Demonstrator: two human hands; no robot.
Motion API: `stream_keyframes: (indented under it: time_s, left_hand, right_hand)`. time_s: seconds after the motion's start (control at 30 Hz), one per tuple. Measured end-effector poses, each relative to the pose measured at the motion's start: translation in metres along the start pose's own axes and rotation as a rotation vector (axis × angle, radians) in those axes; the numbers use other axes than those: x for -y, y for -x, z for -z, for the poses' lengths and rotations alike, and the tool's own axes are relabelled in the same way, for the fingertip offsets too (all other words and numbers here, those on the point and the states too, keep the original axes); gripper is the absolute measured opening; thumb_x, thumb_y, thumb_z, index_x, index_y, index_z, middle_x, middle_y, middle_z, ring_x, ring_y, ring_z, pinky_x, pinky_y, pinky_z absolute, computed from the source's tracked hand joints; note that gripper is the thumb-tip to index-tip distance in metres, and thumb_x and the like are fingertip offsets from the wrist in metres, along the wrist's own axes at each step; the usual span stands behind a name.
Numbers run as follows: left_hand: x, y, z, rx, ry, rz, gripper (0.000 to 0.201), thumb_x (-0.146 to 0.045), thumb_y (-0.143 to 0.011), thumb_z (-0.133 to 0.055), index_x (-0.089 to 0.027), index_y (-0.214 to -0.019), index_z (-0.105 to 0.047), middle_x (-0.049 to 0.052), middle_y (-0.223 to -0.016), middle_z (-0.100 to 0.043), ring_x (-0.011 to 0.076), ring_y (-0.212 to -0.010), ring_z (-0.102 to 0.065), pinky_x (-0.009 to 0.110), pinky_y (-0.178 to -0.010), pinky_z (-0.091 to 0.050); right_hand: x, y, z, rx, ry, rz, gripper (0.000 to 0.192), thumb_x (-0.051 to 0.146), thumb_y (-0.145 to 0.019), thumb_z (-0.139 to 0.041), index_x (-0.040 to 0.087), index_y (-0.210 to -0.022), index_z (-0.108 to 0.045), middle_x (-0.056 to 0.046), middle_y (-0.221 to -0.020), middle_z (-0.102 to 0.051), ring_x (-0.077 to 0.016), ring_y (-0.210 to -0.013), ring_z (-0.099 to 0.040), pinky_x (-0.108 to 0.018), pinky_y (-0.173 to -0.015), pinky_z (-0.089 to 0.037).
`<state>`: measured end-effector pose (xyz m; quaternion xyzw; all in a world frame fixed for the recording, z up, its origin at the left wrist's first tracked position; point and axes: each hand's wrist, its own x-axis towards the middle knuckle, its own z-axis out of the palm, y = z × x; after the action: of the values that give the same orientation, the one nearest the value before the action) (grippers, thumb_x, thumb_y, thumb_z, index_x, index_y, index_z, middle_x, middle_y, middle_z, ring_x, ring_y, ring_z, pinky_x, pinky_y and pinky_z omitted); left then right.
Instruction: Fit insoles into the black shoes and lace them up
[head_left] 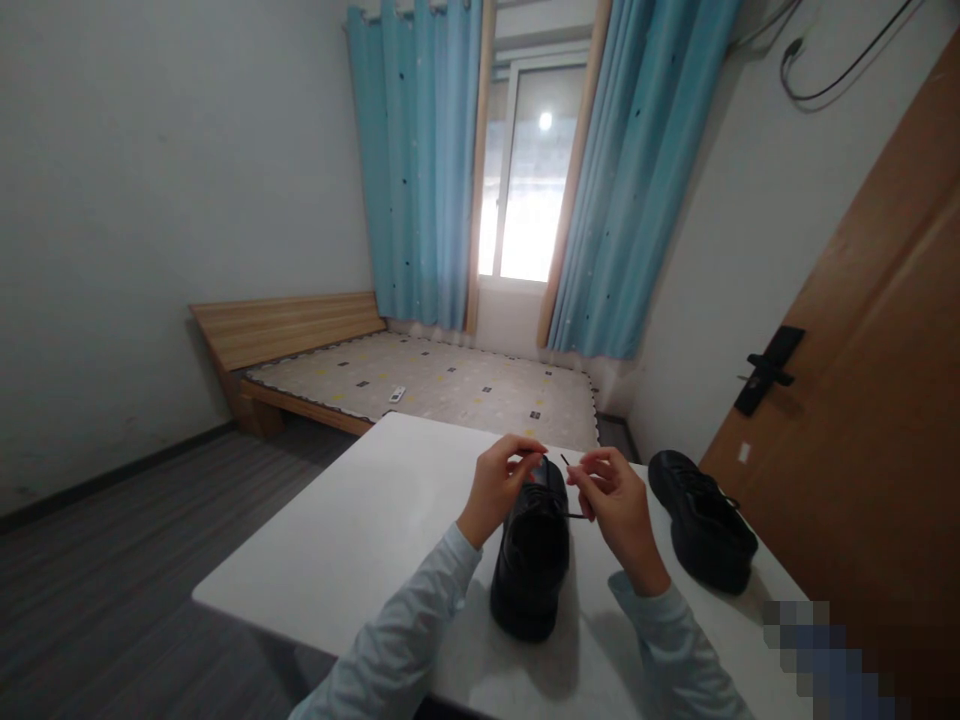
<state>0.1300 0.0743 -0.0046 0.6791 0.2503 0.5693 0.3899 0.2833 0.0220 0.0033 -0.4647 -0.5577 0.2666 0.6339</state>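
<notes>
A black lace-up shoe (531, 565) stands on the white table in front of me, its heel toward me and its opening facing up. Over its laced front, my left hand (504, 482) pinches a black shoelace (576, 516) between thumb and fingertips. On the shoe's other side, my right hand (611, 500) is closed in a pinch too, with a dark lace end sticking up from the fingertips. The rest of the lace between the hands is partly hidden by the fingers. To the right sits a second black shoe (701, 525), touched by neither hand.
The white table (337, 530) reaches out to the left and right of the shoes. Beyond it stands a bed (450, 385) with a small white object (397, 394) on it. A brown door (862, 400) is close on the right.
</notes>
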Motion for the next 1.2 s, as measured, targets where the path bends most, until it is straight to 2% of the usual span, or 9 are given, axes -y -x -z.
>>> stream_keyframes:
  time_s: [0.13, 0.33, 0.5, 0.63, 0.87, 1.0, 1.13, 1.2]
  left_hand:
    - [0.000, 0.004, 0.000, 0.033, -0.102, -0.041, 0.016, -0.027, -0.082, -0.056, -0.016, -0.089, -0.065, 0.004, -0.088, -0.064, 0.0133, -0.080, -0.060, 0.023, -0.064, -0.051]
    - [0.002, 0.006, -0.001, 0.037, -0.218, -0.114, 0.012, -0.024, -0.078, -0.061, -0.017, -0.086, -0.067, 0.003, -0.084, -0.067, 0.0135, -0.079, -0.060, 0.026, -0.073, -0.050]
    - [0.005, 0.006, -0.001, -0.027, -0.275, -0.145, 0.009, -0.022, -0.075, -0.065, -0.018, -0.083, -0.068, 0.002, -0.081, -0.068, 0.0148, -0.080, -0.060, 0.027, -0.073, -0.049]
    - [0.004, 0.006, -0.001, -0.006, -0.206, -0.120, 0.009, -0.021, -0.076, -0.064, -0.017, -0.083, -0.068, 0.002, -0.081, -0.068, 0.0136, -0.078, -0.061, 0.024, -0.071, -0.049]
    - [-0.003, 0.009, 0.002, 0.066, -0.103, -0.105, 0.011, -0.023, -0.076, -0.065, -0.016, -0.083, -0.070, 0.003, -0.080, -0.068, 0.0142, -0.078, -0.061, 0.025, -0.074, -0.047]
    - [0.000, 0.008, 0.000, 0.081, -0.091, -0.098, 0.012, -0.024, -0.076, -0.065, -0.016, -0.083, -0.070, 0.004, -0.082, -0.068, 0.0153, -0.081, -0.062, 0.026, -0.077, -0.048]
    - [0.005, 0.006, -0.001, 0.071, -0.067, 0.011, 0.030, -0.027, -0.074, -0.067, -0.019, -0.103, -0.063, 0.003, -0.084, -0.069, 0.0140, -0.076, -0.064, 0.026, -0.075, -0.051]
    - [0.008, 0.006, 0.000, 0.065, -0.084, 0.070, 0.031, -0.029, -0.072, -0.068, -0.018, -0.101, -0.063, 0.002, -0.078, -0.069, 0.0135, -0.071, -0.064, 0.026, -0.072, -0.052]
  right_hand:
    - [-0.017, -0.001, -0.004, -0.025, 0.041, -0.070, 0.030, 0.043, -0.069, -0.068, 0.018, -0.068, -0.053, 0.002, -0.056, -0.059, -0.0073, -0.036, -0.045, -0.018, -0.031, -0.031]
    - [-0.023, 0.001, -0.010, 0.125, 0.005, -0.124, 0.033, 0.048, -0.070, -0.065, 0.015, -0.071, -0.061, 0.004, -0.044, -0.051, -0.0090, -0.036, -0.045, -0.019, -0.032, -0.033]
    - [-0.018, 0.004, -0.013, 0.245, -0.083, -0.169, 0.030, 0.044, -0.072, -0.065, 0.015, -0.079, -0.064, 0.003, -0.048, -0.055, -0.0080, -0.039, -0.046, -0.020, -0.036, -0.035]
    - [-0.016, 0.005, -0.013, 0.261, -0.106, -0.186, 0.028, 0.042, -0.073, -0.065, 0.015, -0.081, -0.065, 0.002, -0.051, -0.057, -0.0087, -0.043, -0.049, -0.020, -0.039, -0.038]
    - [-0.018, 0.007, -0.013, 0.254, -0.101, -0.211, 0.027, 0.037, -0.064, -0.073, 0.015, -0.078, -0.067, 0.002, -0.053, -0.058, -0.0102, -0.047, -0.051, -0.020, -0.040, -0.038]
    - [-0.018, 0.007, -0.014, 0.264, -0.087, -0.194, 0.024, 0.037, -0.069, -0.070, 0.015, -0.077, -0.067, 0.002, -0.051, -0.057, -0.0090, -0.045, -0.050, -0.020, -0.040, -0.037]
    - [-0.019, 0.005, -0.011, 0.266, -0.082, -0.163, 0.025, 0.039, -0.073, -0.066, 0.015, -0.081, -0.065, 0.002, -0.050, -0.058, -0.0086, -0.043, -0.049, -0.020, -0.040, -0.036]
    - [-0.020, 0.004, -0.009, 0.242, -0.075, -0.159, 0.025, 0.039, -0.074, -0.065, 0.016, -0.083, -0.062, 0.003, -0.050, -0.058, -0.0086, -0.042, -0.049, -0.020, -0.039, -0.036]
